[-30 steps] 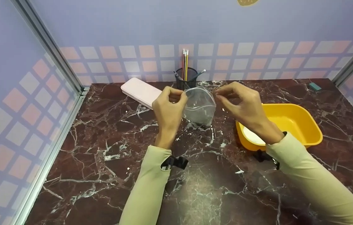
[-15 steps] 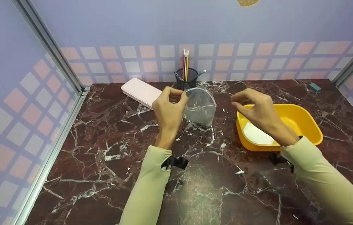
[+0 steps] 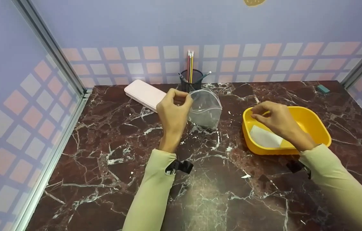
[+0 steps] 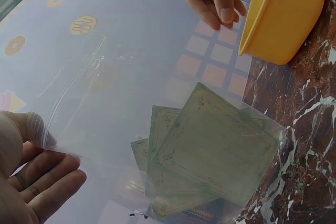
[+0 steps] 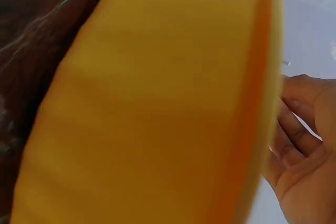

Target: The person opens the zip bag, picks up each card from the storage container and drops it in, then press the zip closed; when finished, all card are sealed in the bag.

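My left hand (image 3: 173,110) pinches the left edge of a clear zip-lock bag (image 3: 205,112) between thumb and index finger. In the left wrist view the bag hangs with its zip strip (image 4: 73,95) near the thumb. Several greenish cards with ornate borders (image 4: 220,142) lie fanned inside its lower part. Over the left side of a yellow plastic tub (image 3: 248,141) hovers my right hand (image 3: 280,120), fingers loosely bent and nothing visible between them. A white sheet (image 3: 265,137) lies in the tub below that hand, partly covered by it in the head view.
Behind the bag stands a black mesh cup (image 3: 191,84) with several pencils. A pink pencil case (image 3: 145,93) lies left of it. At the back right is a small teal block (image 3: 323,89). White scraps (image 3: 245,176) dot the dark marble-patterned table (image 3: 110,186).
My right hand has drawn away from the bag, moving right and toward me until over the tub, uncovering more of the white sheet. The left hand and bag stay nearly still.
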`<state>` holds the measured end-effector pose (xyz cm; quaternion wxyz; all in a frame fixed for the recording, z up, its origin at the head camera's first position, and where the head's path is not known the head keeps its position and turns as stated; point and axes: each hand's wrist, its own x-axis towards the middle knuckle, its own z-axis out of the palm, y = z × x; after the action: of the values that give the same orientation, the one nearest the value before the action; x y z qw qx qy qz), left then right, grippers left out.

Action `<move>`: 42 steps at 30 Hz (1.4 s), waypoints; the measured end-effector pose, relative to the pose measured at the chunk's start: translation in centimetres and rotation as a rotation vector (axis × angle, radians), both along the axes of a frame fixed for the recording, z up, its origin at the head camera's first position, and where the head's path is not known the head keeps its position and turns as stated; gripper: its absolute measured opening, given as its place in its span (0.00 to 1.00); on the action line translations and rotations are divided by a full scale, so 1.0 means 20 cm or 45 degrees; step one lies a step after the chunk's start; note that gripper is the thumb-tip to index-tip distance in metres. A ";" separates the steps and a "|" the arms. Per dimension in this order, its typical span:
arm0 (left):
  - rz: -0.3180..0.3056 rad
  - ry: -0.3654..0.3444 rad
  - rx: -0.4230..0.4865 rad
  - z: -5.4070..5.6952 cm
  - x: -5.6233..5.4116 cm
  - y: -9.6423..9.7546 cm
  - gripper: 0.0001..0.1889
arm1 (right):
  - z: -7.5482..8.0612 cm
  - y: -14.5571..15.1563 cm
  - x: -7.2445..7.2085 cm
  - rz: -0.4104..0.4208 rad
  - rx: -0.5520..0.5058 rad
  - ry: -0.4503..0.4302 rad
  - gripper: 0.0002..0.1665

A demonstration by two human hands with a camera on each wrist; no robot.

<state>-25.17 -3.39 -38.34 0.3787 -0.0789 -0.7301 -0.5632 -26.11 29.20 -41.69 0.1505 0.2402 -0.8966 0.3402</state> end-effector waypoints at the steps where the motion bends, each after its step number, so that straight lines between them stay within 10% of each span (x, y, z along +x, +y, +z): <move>1: 0.000 0.000 -0.001 0.00 0.00 0.00 0.03 | -0.01 0.01 0.00 -0.001 0.014 -0.018 0.08; 17: 0.021 0.004 -0.025 0.00 0.00 0.00 0.03 | -0.14 0.18 -0.07 -0.038 0.266 -0.403 0.20; 42: 0.013 0.005 -0.012 0.00 0.00 -0.01 0.03 | -0.17 0.20 -0.10 -0.016 0.283 -0.487 0.14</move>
<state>-25.20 -3.51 -38.41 0.3826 -0.0782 -0.7325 -0.5577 -28.03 33.26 -45.00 -0.0476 0.1808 -0.9423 0.2778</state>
